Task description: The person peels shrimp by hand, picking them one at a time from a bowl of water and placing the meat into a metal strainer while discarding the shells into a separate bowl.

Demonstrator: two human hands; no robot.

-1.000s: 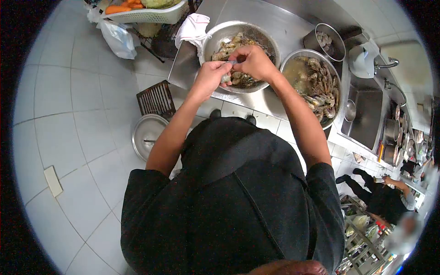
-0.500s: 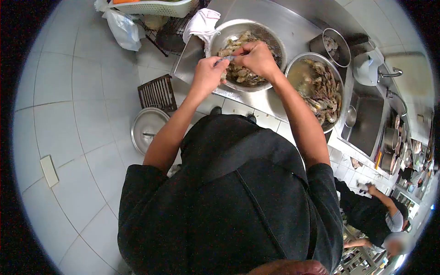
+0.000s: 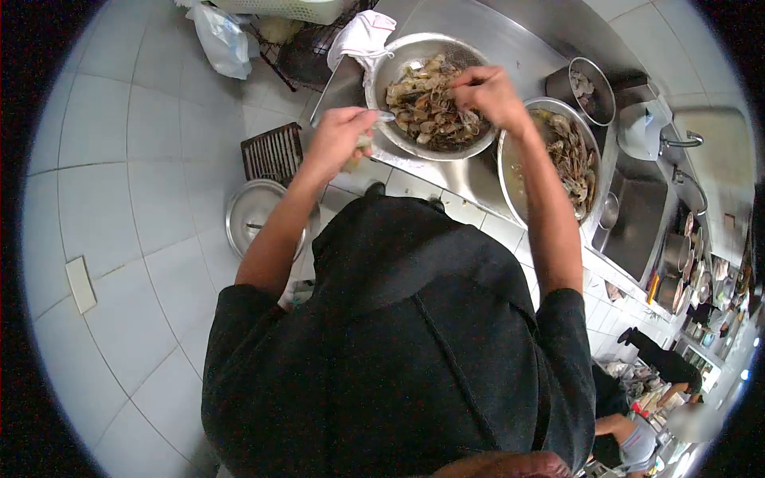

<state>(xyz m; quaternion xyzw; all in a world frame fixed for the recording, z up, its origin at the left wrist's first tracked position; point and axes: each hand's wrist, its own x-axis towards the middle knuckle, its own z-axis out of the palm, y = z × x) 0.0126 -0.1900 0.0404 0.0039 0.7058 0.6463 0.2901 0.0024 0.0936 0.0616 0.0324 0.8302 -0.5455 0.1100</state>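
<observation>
My left hand [image 3: 341, 139] is closed around a greyish shrimp [image 3: 384, 116], whose end sticks out past the fingertips at the left rim of a steel colander [image 3: 488, 148]. Above the colander's right side, my right hand [image 3: 486, 94] has its fingers pinched together; what they hold, if anything, is too small to make out. Brown shrimp heads and shells [image 3: 434, 103] lie in the colander. A second steel bowl [image 3: 510, 191], right of it, holds cloudy liquid and more shrimp [image 3: 570, 155].
A white cloth [image 3: 362, 33] hangs at the counter's left corner. A steel pot [image 3: 607, 99] with grey pieces, a white container [image 3: 640, 131] and a sink [image 3: 637, 211] are at the right. On the floor lies a round lid [image 3: 247, 211]. Other people work at the lower right.
My hands have moved apart: the left went left with the shrimp, the right went right over the shells. The view has shifted slightly, and the people at lower right have changed position.
</observation>
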